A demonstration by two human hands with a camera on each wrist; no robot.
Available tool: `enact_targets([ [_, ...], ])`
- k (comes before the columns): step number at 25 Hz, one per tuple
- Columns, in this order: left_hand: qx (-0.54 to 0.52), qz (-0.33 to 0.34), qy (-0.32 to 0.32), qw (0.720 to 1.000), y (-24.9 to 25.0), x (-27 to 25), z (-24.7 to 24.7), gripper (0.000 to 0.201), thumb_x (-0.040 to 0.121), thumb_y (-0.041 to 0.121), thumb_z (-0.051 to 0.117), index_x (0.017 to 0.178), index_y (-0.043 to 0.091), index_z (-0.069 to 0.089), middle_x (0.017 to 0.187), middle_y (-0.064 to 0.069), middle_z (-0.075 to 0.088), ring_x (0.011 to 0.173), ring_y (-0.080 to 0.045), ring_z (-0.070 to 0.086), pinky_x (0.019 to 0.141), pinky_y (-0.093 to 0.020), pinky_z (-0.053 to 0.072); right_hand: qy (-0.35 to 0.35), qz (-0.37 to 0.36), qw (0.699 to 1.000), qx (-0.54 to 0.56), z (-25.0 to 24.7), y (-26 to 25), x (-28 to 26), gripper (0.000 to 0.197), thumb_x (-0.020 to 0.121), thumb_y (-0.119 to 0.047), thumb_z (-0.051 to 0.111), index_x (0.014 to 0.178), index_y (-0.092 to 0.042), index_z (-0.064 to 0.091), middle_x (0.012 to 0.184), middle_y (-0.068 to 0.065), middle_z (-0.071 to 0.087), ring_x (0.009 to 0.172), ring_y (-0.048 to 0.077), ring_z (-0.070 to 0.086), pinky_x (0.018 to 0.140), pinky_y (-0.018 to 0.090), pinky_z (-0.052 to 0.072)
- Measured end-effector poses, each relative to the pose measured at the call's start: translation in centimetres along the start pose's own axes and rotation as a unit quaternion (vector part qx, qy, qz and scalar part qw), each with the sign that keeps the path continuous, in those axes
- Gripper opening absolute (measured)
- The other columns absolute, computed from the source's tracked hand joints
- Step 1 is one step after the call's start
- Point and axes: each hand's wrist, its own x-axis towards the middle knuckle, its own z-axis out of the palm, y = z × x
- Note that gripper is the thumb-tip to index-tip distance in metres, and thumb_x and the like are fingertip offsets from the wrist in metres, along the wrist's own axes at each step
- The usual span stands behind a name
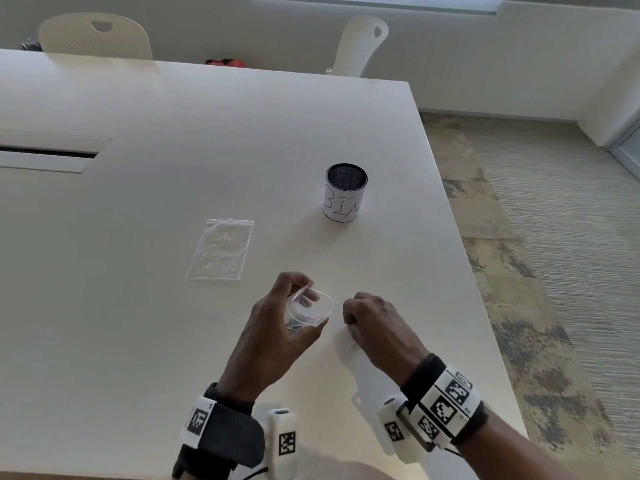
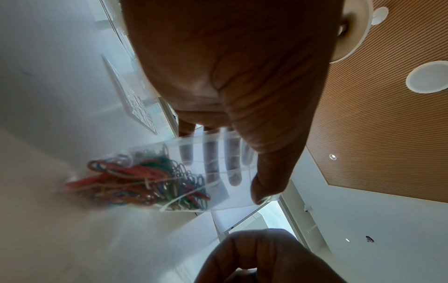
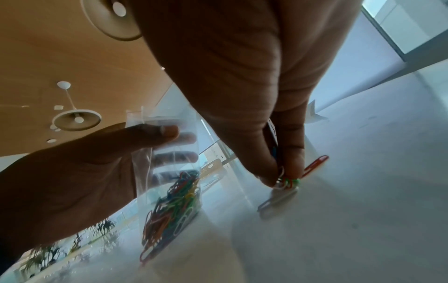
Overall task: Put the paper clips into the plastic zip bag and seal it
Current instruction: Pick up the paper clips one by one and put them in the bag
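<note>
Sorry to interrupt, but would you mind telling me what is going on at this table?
A person is filling a zip bag with coloured paper clips. The left hand holds the bag open, upright on the table, already partly filled. The right hand pinches a few loose clips off the table beside it. A second bag and a mesh cup sit farther away.

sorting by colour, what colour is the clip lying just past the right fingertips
Red: the paper clip on the table beyond the right hand, clearest in the right wrist view.

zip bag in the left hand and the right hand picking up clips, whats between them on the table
Nothing: the head view shows only bare table between the zip bag held by the left hand and the right hand.
</note>
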Motion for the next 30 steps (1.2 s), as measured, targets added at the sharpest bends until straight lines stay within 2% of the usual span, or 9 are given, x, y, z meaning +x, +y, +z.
enact_targets([
  [5,0.005,-0.002,-0.001,1.000,-0.1,0.0,0.0,0.052,0.086,0.025,0.087,0.124,0.032,0.051,0.112,0.016,0.072,0.105,-0.009,0.071,0.083,-0.021,0.062,-0.010,0.043,0.995,0.088,-1.0,1.5,0.6,0.011,0.087,-0.004,0.068,0.092,-0.013,0.072,0.087,0.001,0.071,0.076,0.017,0.063,0.060,0.014,0.041],
  [7,0.006,-0.001,0.000,1.000,0.0,0.0,0.0,0.052,0.087,0.024,0.087,0.123,0.032,0.051,0.112,0.016,0.072,0.105,-0.010,0.071,0.082,-0.018,0.061,-0.010,0.047,0.992,0.113,-1.9,1.8,0.7,0.011,0.086,-0.006,0.071,0.087,-0.017,0.070,0.084,-0.001,0.071,0.075,0.017,0.066,0.061,0.014,0.045],
  [10,0.001,-0.006,0.002,1.000,0.0,0.0,0.0,0.051,0.087,0.022,0.086,0.123,0.032,0.052,0.111,0.018,0.072,0.104,-0.008,0.071,0.079,-0.013,0.058,0.051,0.034,0.982,0.177,-4.6,0.8,0.4,0.014,0.085,-0.007,0.077,0.078,-0.016,0.068,0.074,-0.001,0.073,0.066,0.013,0.068,0.060,0.026,0.056],
  [13,0.005,-0.011,-0.001,1.000,0.1,0.2,-0.1,0.052,0.086,0.021,0.087,0.122,0.034,0.051,0.110,0.019,0.072,0.101,-0.007,0.071,0.079,-0.015,0.059,0.115,-0.018,0.956,0.271,-7.3,-2.2,-0.2,0.014,0.084,-0.005,0.081,0.078,-0.012,0.070,0.071,0.001,0.074,0.066,0.013,0.070,0.065,0.018,0.055],
  [15,0.009,-0.008,-0.002,1.000,0.3,0.3,-0.1,0.052,0.085,0.019,0.086,0.121,0.033,0.051,0.109,0.017,0.071,0.098,-0.006,0.070,0.077,-0.016,0.057,0.123,-0.059,0.946,0.293,-7.8,-4.3,-0.2,0.015,0.083,-0.004,0.082,0.080,-0.011,0.070,0.072,-0.002,0.074,0.068,0.010,0.071,0.069,0.016,0.056],
  [19,0.004,-0.009,-0.013,1.000,0.6,0.4,-0.2,0.051,0.084,0.013,0.083,0.121,0.031,0.053,0.107,0.011,0.073,0.089,-0.008,0.073,0.068,-0.021,0.056,0.095,-0.128,0.951,0.264,-6.6,-5.7,0.3,0.012,0.086,-0.003,0.080,0.084,-0.011,0.071,0.080,-0.002,0.077,0.076,0.010,0.075,0.075,0.032,0.062],
  [22,0.011,-0.012,-0.008,1.000,0.5,0.3,-0.4,0.051,0.085,0.018,0.085,0.120,0.033,0.052,0.108,0.014,0.073,0.091,-0.006,0.072,0.070,-0.017,0.056,0.115,-0.124,0.942,0.290,-7.2,-4.6,0.6,0.008,0.086,-0.003,0.081,0.086,-0.009,0.076,0.080,-0.002,0.079,0.076,0.009,0.077,0.077,0.027,0.063],
  [25,0.011,-0.006,-0.001,1.000,0.2,0.2,-0.5,0.050,0.086,0.021,0.086,0.121,0.032,0.052,0.110,0.017,0.072,0.102,-0.005,0.070,0.079,-0.008,0.053,0.137,-0.058,0.953,0.263,-7.4,-1.0,0.9,0.013,0.084,-0.002,0.082,0.082,-0.014,0.076,0.072,-0.003,0.076,0.066,0.006,0.071,0.070,0.024,0.060],
  [30,0.006,-0.001,-0.008,1.000,0.2,0.3,-0.3,0.051,0.086,0.018,0.086,0.122,0.030,0.053,0.110,0.016,0.073,0.105,-0.005,0.069,0.078,-0.006,0.051,-0.003,-0.018,0.997,0.076,-3.9,2.5,0.0,0.014,0.086,-0.015,0.083,0.097,-0.020,0.077,0.090,-0.008,0.068,0.077,0.011,0.067,0.074,0.029,0.056],
])
